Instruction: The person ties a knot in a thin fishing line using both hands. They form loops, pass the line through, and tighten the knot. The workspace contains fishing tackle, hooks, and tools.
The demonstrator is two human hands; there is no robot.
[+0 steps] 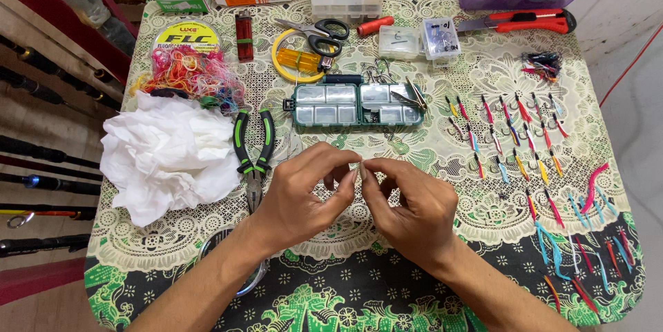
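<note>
Home tackle-making table (pixel 173 249), pliers (pixel 253 149), rigged hooks (pixel 511 145)

A matt lace cloth (pixel 483 69) with a green and black printed border covers the table. The pliers (pixel 253 152) have dull metal jaws and glossy green-and-black plastic grips. The tissue (pixel 166 156) is soft, crumpled white paper. The small box (pixel 356 104) is clear, shiny plastic in a dark green frame. The scissors (pixel 318 35) show bright metal blades and smooth black plastic handles.
</note>
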